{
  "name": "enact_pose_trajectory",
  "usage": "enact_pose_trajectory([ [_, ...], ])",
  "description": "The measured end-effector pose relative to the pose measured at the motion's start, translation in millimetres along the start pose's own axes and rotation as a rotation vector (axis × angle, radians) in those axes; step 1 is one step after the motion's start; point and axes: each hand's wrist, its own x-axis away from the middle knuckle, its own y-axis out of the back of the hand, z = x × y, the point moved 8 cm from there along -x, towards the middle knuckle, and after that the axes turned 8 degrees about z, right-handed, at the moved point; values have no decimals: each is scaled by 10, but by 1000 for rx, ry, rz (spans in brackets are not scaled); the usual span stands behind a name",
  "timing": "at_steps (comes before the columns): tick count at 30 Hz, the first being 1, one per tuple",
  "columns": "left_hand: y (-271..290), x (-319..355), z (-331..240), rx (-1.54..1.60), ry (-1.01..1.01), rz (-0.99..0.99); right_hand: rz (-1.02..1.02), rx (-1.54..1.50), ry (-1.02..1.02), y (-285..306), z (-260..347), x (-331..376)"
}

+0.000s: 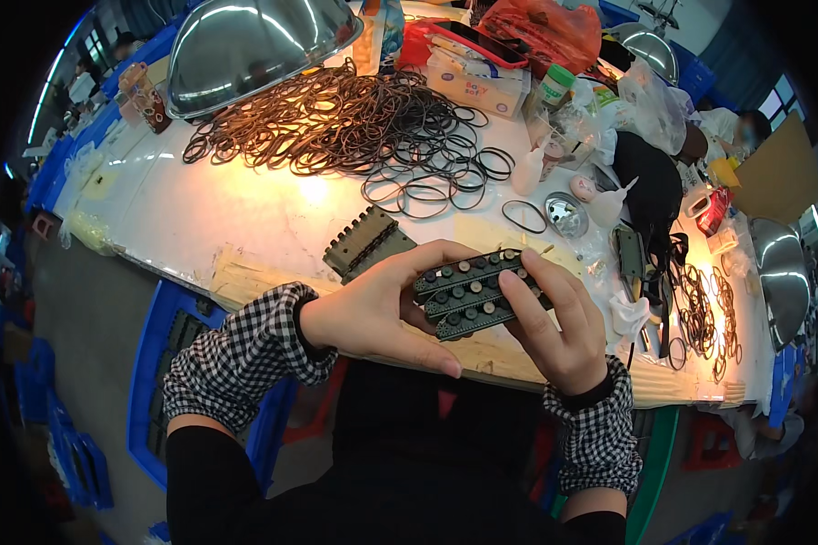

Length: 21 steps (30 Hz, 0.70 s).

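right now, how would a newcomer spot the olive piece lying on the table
On the white table, find the big tangle of dark loops. Between it and the person's left hand lies the olive piece, a flattish block with a row of teeth along one edge. Unlike the darker knobbed block in the right hand, it rests on the table.
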Motion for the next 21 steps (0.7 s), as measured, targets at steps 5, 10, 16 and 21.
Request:
enact_pose_trajectory([
  [5, 16, -8, -25, -432, -278, -241, -15, 41, 7, 38, 21, -16],
  [10, -14, -15, -67, -441, -444, -404, -43, 67, 6, 54, 7, -12],
  [16, 53, -61, -55, -447, -392, -352, -83, -32, -53, 53, -72, -1],
  [21, 182, -88, -160, -468, -466, -295, -70, -538, -316, 19, -324, 8],
])
